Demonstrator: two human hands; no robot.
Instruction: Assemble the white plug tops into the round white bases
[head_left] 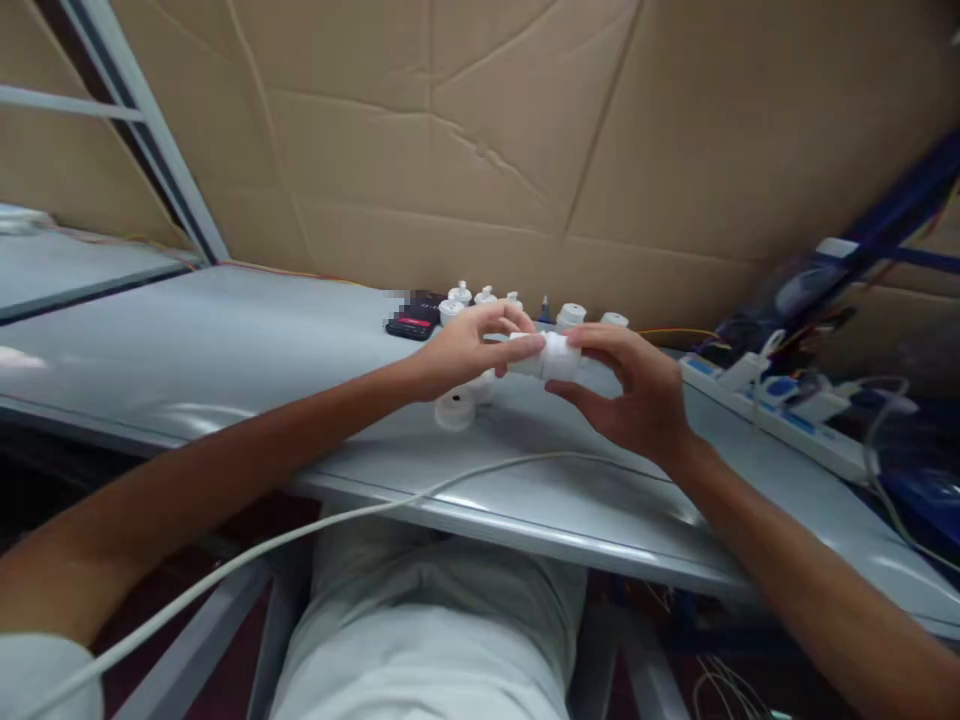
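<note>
Between my two hands, above the grey tabletop (315, 330), is a white cylindrical plastic piece (553, 357) held sideways. My left hand (476, 345) grips its left end, thumb along the near side. At its right end, my right hand (626, 385) pinches it between thumb and fingers. A joint line near the middle suggests two parts, but I cannot tell whether they are separate. Below my left hand stands a white round piece (454, 410) with a dark hole on top, another partly hidden behind it. Further white pieces (460, 293) with narrow tips line the back.
A black phone-like object (414, 316) lies left of the white pieces. White cylinders (571, 315) stand at the back right. A power strip (780, 415) with plugs runs along the right side. A white cable (450, 482) crosses the table's front. Cardboard (450, 150) walls the back.
</note>
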